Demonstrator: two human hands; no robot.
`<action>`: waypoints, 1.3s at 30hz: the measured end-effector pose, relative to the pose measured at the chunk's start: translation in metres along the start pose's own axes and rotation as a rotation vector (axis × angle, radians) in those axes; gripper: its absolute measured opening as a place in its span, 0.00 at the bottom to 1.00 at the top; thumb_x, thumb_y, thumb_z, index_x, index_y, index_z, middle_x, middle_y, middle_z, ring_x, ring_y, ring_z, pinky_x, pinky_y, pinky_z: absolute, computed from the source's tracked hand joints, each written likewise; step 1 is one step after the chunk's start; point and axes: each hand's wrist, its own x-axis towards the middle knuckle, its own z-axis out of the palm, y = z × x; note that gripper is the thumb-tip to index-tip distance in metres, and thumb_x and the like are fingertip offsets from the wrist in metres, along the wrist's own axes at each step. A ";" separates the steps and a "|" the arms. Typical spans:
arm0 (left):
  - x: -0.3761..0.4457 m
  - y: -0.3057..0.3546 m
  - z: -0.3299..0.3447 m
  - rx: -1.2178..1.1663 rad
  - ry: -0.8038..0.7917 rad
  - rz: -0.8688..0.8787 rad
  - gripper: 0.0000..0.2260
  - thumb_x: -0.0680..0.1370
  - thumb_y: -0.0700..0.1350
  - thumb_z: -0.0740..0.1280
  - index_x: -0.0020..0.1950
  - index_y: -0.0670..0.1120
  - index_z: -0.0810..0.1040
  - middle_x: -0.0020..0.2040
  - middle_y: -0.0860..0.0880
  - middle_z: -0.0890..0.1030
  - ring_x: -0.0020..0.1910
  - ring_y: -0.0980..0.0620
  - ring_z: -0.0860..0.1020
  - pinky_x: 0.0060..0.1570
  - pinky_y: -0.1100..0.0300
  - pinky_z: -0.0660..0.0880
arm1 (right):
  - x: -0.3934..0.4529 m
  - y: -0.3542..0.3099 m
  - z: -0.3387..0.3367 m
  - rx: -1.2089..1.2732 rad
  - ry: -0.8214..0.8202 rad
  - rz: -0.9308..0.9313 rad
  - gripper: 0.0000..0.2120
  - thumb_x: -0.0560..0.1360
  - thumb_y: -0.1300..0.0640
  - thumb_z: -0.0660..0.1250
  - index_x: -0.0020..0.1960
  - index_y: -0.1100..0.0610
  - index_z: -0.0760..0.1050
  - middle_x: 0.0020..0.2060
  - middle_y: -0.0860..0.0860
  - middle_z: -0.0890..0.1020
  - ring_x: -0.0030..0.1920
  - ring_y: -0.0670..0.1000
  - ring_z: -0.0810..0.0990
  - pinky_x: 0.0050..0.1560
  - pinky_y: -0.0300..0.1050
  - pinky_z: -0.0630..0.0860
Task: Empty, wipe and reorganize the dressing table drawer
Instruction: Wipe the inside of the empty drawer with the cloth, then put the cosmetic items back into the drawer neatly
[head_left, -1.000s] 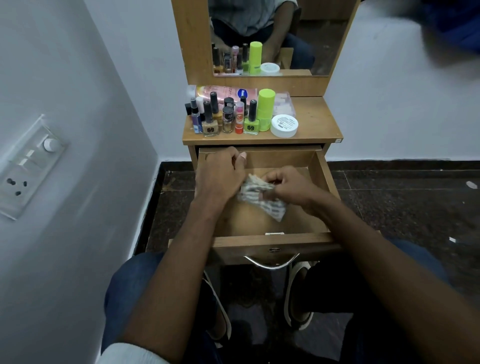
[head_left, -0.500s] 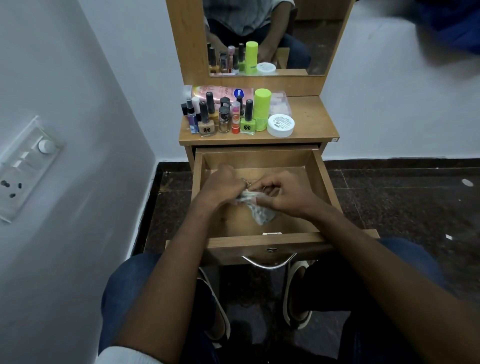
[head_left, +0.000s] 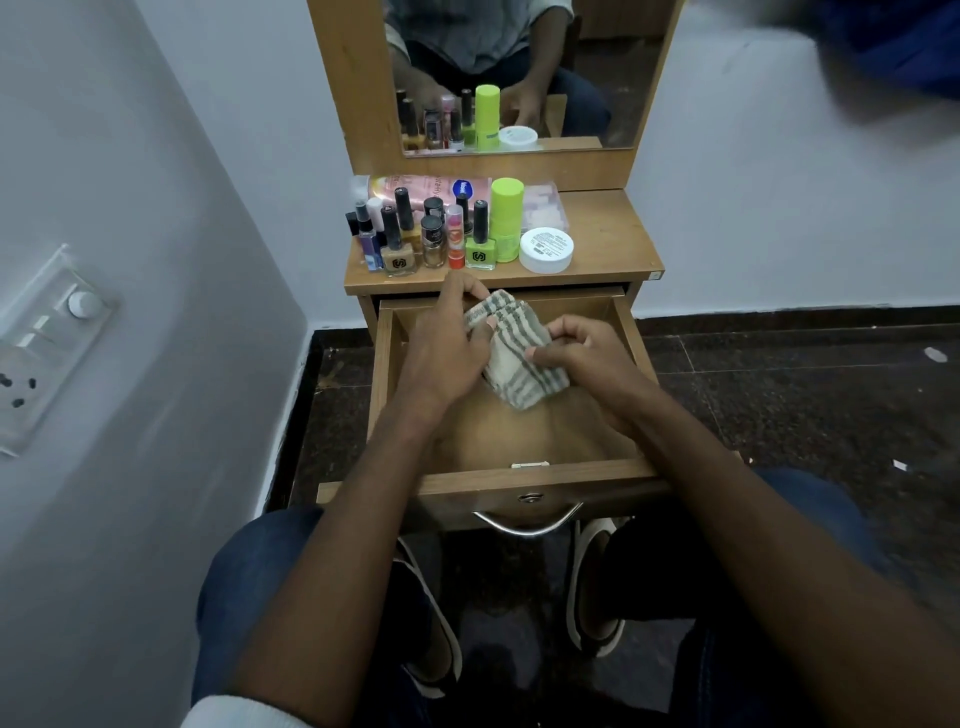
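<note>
Both hands on it: left hand (head_left: 448, 345) grips the striped cloth (head_left: 514, 358) at its ten o'clock edge, right hand (head_left: 589, 358) pinches its three o'clock side, over the open drawer (head_left: 530, 475). Bottles (head_left: 431, 234) crowd the table (head_left: 613, 244) at twelve o'clock.

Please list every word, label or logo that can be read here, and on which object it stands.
None reads with certainty.
Pink bottle, blue oval logo: blurred.
White jar, lid print: too small.
Two nail polish bottles: an emblem, no letters.
Green tube: faint, unreadable.
</note>
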 end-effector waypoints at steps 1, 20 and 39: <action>0.001 0.005 0.002 -0.003 0.041 0.019 0.11 0.83 0.40 0.70 0.60 0.50 0.71 0.50 0.54 0.83 0.43 0.61 0.82 0.35 0.71 0.74 | -0.002 -0.003 -0.001 0.043 0.045 -0.006 0.09 0.76 0.65 0.73 0.55 0.67 0.80 0.45 0.57 0.88 0.44 0.54 0.88 0.44 0.48 0.84; 0.086 0.113 0.037 0.143 0.154 0.140 0.03 0.80 0.44 0.70 0.48 0.52 0.82 0.50 0.53 0.85 0.47 0.53 0.82 0.49 0.53 0.81 | 0.068 -0.082 -0.073 -0.802 0.619 -0.439 0.12 0.75 0.63 0.70 0.58 0.56 0.80 0.48 0.53 0.81 0.47 0.55 0.78 0.44 0.41 0.68; 0.073 0.098 0.047 0.239 0.032 0.176 0.05 0.80 0.43 0.69 0.50 0.52 0.85 0.49 0.54 0.86 0.44 0.52 0.83 0.45 0.50 0.83 | 0.100 -0.066 -0.066 -1.093 0.345 -0.220 0.08 0.74 0.63 0.72 0.50 0.54 0.80 0.53 0.57 0.77 0.56 0.58 0.75 0.44 0.49 0.70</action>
